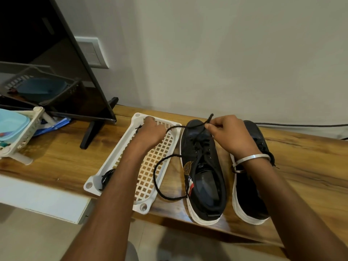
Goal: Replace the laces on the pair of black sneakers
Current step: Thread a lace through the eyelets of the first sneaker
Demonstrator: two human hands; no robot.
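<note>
Two black sneakers with white soles stand side by side on the wooden table (301,166), toes toward the wall. The left sneaker (204,172) lies just right of a white lattice tray (105,176); the right sneaker (250,194) is partly covered by the right forearm. Right hand (228,136) is over the left sneaker's toe end, thumb and fingertips pinching a black lace (199,127) near its tip, which sticks up past the fingers. Left hand (150,130) is over the far end of the tray, fingers curled; the same lace runs to it from the right hand, but the actual grip is hidden from this angle, cannot tell. A long loop of the lace trails over the tray edge and table and ends beside the left sneaker. Another black lace (107,176) lies bunched in the tray's near corner. Silver bangle (250,159) on right wrist. A dark screen (56,63) on a stand sits at far left.
</note>
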